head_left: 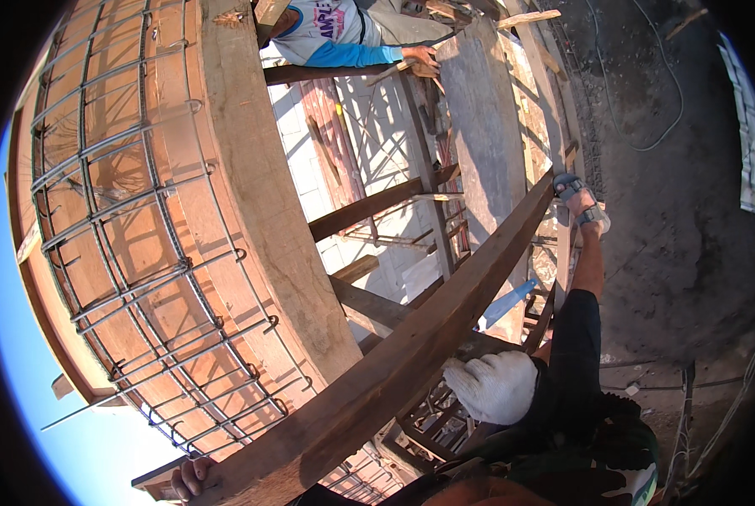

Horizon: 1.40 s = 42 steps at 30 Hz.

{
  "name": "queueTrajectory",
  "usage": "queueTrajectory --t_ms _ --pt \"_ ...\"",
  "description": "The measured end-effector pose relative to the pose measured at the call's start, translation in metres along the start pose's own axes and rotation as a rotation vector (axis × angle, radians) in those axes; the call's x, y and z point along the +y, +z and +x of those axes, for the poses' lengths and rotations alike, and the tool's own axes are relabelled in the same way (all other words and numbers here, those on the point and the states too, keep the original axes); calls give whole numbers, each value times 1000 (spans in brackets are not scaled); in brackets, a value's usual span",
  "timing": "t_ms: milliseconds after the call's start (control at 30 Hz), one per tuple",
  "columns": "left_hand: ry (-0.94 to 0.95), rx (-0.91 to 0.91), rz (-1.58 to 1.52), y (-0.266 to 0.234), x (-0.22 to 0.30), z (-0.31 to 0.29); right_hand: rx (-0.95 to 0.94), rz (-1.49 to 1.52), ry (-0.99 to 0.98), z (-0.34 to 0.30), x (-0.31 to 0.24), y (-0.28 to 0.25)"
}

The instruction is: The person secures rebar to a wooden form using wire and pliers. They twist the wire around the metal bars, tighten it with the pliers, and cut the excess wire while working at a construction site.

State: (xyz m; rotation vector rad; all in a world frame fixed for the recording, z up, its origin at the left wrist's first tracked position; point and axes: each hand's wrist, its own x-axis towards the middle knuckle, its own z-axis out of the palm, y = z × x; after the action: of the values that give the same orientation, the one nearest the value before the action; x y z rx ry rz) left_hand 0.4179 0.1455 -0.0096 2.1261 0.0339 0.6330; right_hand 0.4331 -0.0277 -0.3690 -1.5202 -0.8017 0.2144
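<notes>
Diagonally, a long brown timber beam (377, 384) runs from seven o'clock to two o'clock. At its seven-o'clock end, the left hand (190, 479) curls its bare fingers around the edge, gripping it. The white-gloved right hand (496, 390), at five o'clock, bends beside the beam's lower edge; whether it grips, I cannot tell.

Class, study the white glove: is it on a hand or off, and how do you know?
On: the white glove shows curled finger shapes over the right hand, and its wrist end meets a dark sleeve.
</notes>
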Motion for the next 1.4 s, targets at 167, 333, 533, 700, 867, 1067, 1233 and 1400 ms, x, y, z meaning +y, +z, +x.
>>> queueTrajectory --t_ms 167,333,533,700,867,1067,1233,1400 --pt "16 3 -23 4 -6 -3 -46 1 43 0 -1 -2" --pt "37 -8 -92 12 -12 -3 46 -80 59 2 -5 -2" --pt "94 17 -272 -10 -18 -9 62 -213 -14 7 -15 3" --pt "170 -51 -518 -19 -39 -21 -99 -457 -49 7 -60 -2" --pt "149 -10 -530 -19 -45 -32 -341 -552 -53 15 -147 23" --pt "215 14 -507 -21 -29 -34 -475 -353 -288 36 -167 112" --pt "162 61 -430 -19 -20 -45 -550 -48 -315 88 -185 204" --pt "188 115 -463 -17 -20 -43 -549 -92 -377 115 -243 263"
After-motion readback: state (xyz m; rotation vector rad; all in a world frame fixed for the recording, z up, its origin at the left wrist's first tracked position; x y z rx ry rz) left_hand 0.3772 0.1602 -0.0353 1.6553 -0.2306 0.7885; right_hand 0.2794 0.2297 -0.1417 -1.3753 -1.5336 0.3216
